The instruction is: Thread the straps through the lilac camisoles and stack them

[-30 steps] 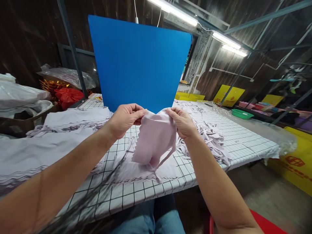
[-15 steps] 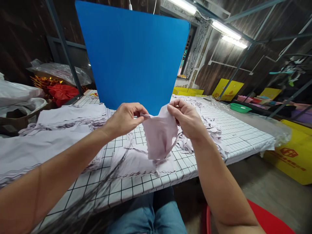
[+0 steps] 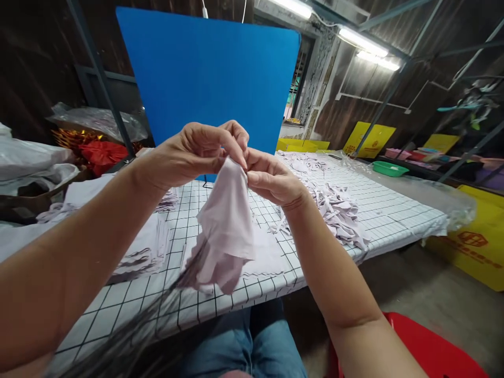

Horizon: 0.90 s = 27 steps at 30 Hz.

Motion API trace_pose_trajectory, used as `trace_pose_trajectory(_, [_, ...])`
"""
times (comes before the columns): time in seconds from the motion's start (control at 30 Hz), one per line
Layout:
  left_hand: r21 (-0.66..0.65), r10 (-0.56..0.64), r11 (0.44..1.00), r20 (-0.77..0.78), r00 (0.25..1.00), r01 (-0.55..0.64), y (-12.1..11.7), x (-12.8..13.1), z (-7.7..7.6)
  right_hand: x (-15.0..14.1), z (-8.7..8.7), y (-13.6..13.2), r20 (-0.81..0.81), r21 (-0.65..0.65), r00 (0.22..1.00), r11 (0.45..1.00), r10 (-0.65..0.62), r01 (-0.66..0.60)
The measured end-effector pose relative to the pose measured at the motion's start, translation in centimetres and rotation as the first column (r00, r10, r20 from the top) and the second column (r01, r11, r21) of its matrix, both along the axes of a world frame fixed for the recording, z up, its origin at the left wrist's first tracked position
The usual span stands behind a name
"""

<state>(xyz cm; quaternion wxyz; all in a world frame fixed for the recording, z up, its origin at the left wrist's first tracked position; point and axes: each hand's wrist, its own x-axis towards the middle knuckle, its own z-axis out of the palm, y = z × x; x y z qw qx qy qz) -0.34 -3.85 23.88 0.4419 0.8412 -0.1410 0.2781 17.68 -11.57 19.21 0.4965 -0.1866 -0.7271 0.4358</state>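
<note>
A pale lilac fabric piece (image 3: 228, 215) hangs in folds from the fingertips of both hands, above the near part of the table. My left hand (image 3: 200, 149) pinches its top edge, fingers closed. Right beside it, my right hand (image 3: 273, 176) grips the same edge between thumb and fingers; the fingertips of the two hands nearly touch. Beneath the hanging cloth, another lilac fabric piece (image 3: 268, 252) with a wavy edge lies flat. Dark blurred strands of hair cross in front of the held cloth's lower left side.
Stacked lilac pieces (image 3: 145, 247) lie on the left of the grid-patterned table (image 3: 197, 310). A heap of lilac strips (image 3: 338, 210) is on the right. Behind stands a blue board (image 3: 212, 79). A red stool (image 3: 429, 341) is at lower right, near a yellow box (image 3: 472, 241).
My hands have come together and risen slightly, from holding the fabric spread between them. The cloth now hangs gathered from one point, longer and further left.
</note>
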Motion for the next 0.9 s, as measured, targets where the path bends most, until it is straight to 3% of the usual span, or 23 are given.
trace_pose_trajectory(0.1, [-0.13, 0.028, 0.991, 0.002, 1.0, -0.027, 0.8, -0.3, -0.7, -0.7, 0.1, 0.4, -0.026, -0.066, 0.999, 0.998, 0.02, -0.022])
trace_pose_trajectory(0.2, [-0.137, 0.107, 0.985, 0.017, 0.994, -0.103, 0.9, -0.7, -0.9, -0.9, -0.6, 0.9, -0.041, -0.13, 0.998, 0.99, 0.047, -0.052])
trace_pose_trajectory(0.37, [-0.06, 0.263, 0.964, 0.101, 0.959, -0.258, -0.4, -2.4, 0.6, -0.1, -3.2, 1.1, 0.057, -0.176, 0.979, 0.967, 0.196, -0.184])
trace_pose_trajectory(0.5, [-0.153, 0.445, 0.895, 0.235, 0.864, -0.42, -0.5, -4.3, 1.8, 1.3, -4.5, 0.4, 0.226, -0.212, 0.949, 0.962, 0.222, -0.174])
trace_pose_trajectory(0.6, [-0.191, 0.485, 0.874, 0.268, 0.833, -0.447, 0.2, -5.1, 1.9, 1.7, -4.7, -0.3, 0.295, -0.143, 0.947, 0.986, 0.13, -0.091])
trace_pose_trajectory(0.7, [-0.181, 0.459, 0.887, 0.258, 0.85, -0.424, 0.4, -5.0, 1.8, 0.9, -4.0, -0.7, 0.272, -0.042, 0.958, 0.993, -0.095, 0.11])
trace_pose_trajectory(0.8, [-0.204, 0.43, 0.895, 0.153, 0.89, -0.397, -0.2, -4.0, 1.9, -0.9, -2.3, -0.9, 0.148, 0.027, 0.954, 0.966, -0.26, 0.258])
trace_pose_trajectory(0.9, [-0.189, 0.419, 0.89, -0.019, 0.908, -0.415, -0.5, -3.0, 2.0, -2.8, -0.1, -0.7, 0.091, 0.068, 0.958, 0.961, -0.272, 0.267])
